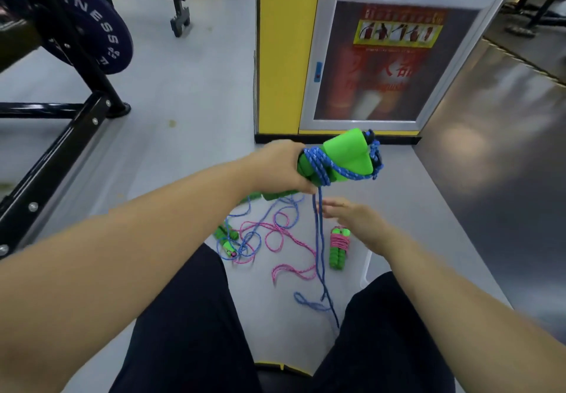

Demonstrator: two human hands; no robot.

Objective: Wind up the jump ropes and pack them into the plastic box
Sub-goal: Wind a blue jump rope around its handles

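My left hand (280,167) grips a pair of green jump-rope handles (340,155) with blue rope wound several times around them. The loose blue rope (320,239) hangs from the bundle down to the floor. My right hand (355,219) hovers just right of that hanging rope, fingers straight and blurred, holding nothing. On the floor lie a wound green-handled bundle with pink rope (338,247), loose pink rope (284,239), and green handles (226,238) tangled with blue and pink rope. A clear box edge (366,270) shows faintly beside my right knee.
A black weight rack (61,135) with a dark plate (98,34) stands at the left. Ahead are a yellow pillar (284,55) and a fire-extinguisher cabinet (382,61). A metal wall (490,147) closes the right side. My knees (190,316) are in the foreground.
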